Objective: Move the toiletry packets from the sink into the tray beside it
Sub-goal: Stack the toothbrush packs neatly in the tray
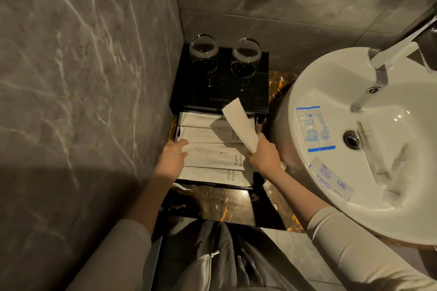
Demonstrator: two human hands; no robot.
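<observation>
**Packets between sink and tray**

Nearest to me is my dark jacket (212,255) with its metal zip pull, and beyond it my two pale sleeves reach forward. The grey veined stone wall (82,78) closes off my left side and meets the back wall in a corner, so the only open room is a narrow strip of glossy dark marbled tabletop (212,203) between wall and basin.

The round white ceramic sink (314,92) bulges in from the right, smooth and shiny, with a chrome tap (387,56) over it and a drain in the bowl. A clear plastic packet with blue edges and blue print (314,129) lies on its inner slope; a second clear packet (331,178) lies nearer the front rim. Their print is too small to read.

The black tray (176,131) sits just left of the sink, filled with flat white paper packets (212,158) lying side by side, three reading "TOOTH BRUSH". Behind it a black block (220,87) carries two clear glasses (203,48).

My right hand (264,155) grips one white paper packet (241,125) by its lower end, tilted up over the tray. My left hand (172,156) rests its straight fingers (183,143) on the packets at the tray's left edge.
</observation>
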